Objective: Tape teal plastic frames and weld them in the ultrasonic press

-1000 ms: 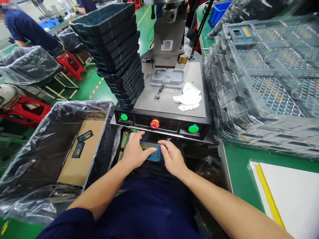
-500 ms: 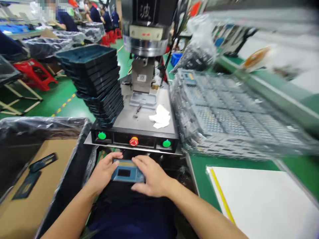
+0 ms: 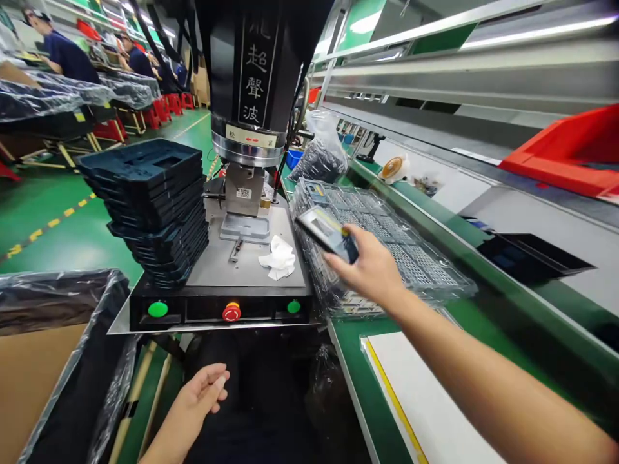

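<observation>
My right hand grips one end of a flat, dark rectangular plastic panel with a pale, shiny face. It holds the panel tilted above the left part of the clear plastic trays, which are stacked on the green bench. Whether the panel touches the trays I cannot tell. My left hand is low in front of the press, apart from everything, its fingers curled in toward the thumb with nothing visible in them. The ultrasonic press stands ahead, its metal horn over a grey fixture.
Dark plastic trays are stacked left of the fixture. A crumpled white cloth and a small metal piece lie on the press base. Green buttons and a red emergency stop line its front. A plastic-lined bin is at left.
The panel was between both hands in front of the press. My left hand has let go and dropped lower; my right hand has carried the panel up and right to the clear trays.
</observation>
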Demonstrator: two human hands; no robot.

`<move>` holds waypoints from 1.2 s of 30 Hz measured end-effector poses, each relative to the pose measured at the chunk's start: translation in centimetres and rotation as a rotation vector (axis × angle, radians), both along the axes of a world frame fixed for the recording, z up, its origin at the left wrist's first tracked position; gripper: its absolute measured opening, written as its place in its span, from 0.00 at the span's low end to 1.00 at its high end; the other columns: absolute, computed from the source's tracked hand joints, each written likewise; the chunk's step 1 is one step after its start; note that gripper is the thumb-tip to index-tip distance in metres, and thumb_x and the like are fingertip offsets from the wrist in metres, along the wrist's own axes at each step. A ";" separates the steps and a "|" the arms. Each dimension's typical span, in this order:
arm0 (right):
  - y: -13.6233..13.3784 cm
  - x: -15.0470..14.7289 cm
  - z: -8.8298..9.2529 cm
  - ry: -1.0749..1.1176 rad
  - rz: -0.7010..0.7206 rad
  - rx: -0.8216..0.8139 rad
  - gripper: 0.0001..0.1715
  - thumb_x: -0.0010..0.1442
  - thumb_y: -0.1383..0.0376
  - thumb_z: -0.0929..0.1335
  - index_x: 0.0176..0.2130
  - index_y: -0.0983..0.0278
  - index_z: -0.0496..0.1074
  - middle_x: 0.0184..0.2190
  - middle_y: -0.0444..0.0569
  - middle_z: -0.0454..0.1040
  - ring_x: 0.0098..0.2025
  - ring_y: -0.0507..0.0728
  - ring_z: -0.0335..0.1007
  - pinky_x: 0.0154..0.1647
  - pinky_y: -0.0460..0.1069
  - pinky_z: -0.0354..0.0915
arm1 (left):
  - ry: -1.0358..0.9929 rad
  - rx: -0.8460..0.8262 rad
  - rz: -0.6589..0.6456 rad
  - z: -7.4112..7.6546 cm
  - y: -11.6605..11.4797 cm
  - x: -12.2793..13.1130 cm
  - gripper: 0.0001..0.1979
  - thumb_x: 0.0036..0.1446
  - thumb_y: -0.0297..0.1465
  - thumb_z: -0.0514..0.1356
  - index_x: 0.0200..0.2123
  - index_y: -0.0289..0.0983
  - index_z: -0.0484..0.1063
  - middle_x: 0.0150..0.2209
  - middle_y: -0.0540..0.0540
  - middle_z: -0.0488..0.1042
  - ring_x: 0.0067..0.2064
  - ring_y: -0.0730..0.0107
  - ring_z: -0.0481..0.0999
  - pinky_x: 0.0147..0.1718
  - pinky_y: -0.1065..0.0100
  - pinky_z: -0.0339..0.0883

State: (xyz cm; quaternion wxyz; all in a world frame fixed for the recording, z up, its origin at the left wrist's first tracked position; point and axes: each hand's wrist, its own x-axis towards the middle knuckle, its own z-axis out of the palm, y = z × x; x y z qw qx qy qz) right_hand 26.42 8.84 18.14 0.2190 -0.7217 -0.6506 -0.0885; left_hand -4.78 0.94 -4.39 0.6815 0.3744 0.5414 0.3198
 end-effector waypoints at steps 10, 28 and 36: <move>11.8 4.4 1.5 0.083 -0.557 -0.270 0.39 0.51 0.43 0.67 0.51 0.68 0.66 0.49 0.62 0.71 0.51 0.68 0.69 0.47 0.58 0.66 | 0.040 0.076 0.176 -1.4 -0.3 -2.7 0.33 0.40 0.54 0.65 0.44 0.36 0.73 0.43 0.39 0.78 0.34 0.64 0.74 0.31 0.65 0.67; 10.5 -6.8 3.0 -0.045 0.166 0.134 0.13 0.58 0.59 0.66 0.38 0.63 0.76 0.34 0.50 0.76 0.37 0.58 0.73 0.40 0.51 0.67 | -0.053 0.016 0.157 -3.9 -0.4 -4.6 0.34 0.39 0.55 0.65 0.41 0.34 0.73 0.38 0.40 0.75 0.31 0.67 0.72 0.26 0.67 0.62; 7.7 -20.7 5.8 -0.035 0.898 0.422 0.14 0.61 0.61 0.66 0.46 0.62 0.74 0.44 0.52 0.72 0.47 0.57 0.68 0.48 0.53 0.66 | -0.095 0.045 0.152 -1.3 0.0 -3.4 0.32 0.37 0.53 0.66 0.39 0.34 0.73 0.35 0.43 0.73 0.30 0.69 0.71 0.26 0.69 0.60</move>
